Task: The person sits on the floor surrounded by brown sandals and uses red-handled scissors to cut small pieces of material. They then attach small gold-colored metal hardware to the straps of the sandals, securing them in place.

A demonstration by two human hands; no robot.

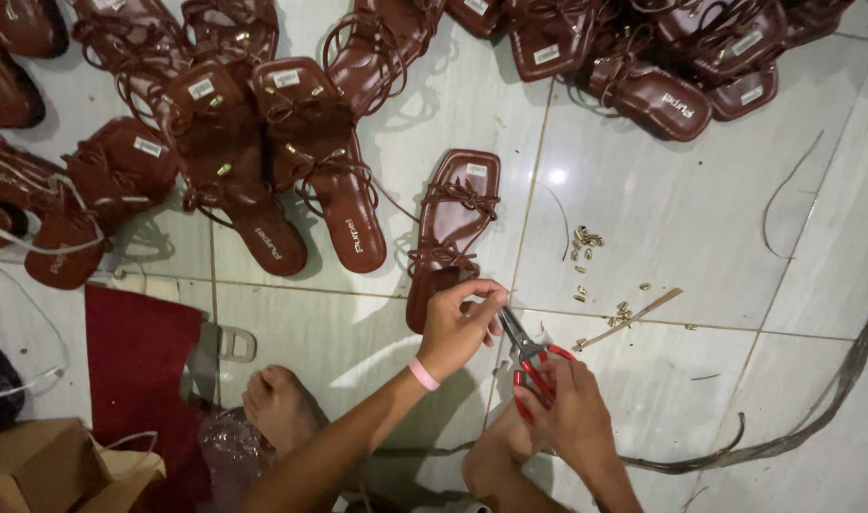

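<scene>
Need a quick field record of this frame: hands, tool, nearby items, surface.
left hand: left hand pinches something small at the plier tips, by the heel of a brown strappy leather sandal
right hand: right hand grips red-handled metal pliers
nearby: small gold metal caps scattered; pile of matching brown sandals
surface: white tiled floor

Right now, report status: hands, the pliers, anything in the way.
Left hand pinching a lace end at the pliers' tip. Right hand gripping red-handled pliers. Brown sandal just beyond; small brass caps scattered on tile.
</scene>
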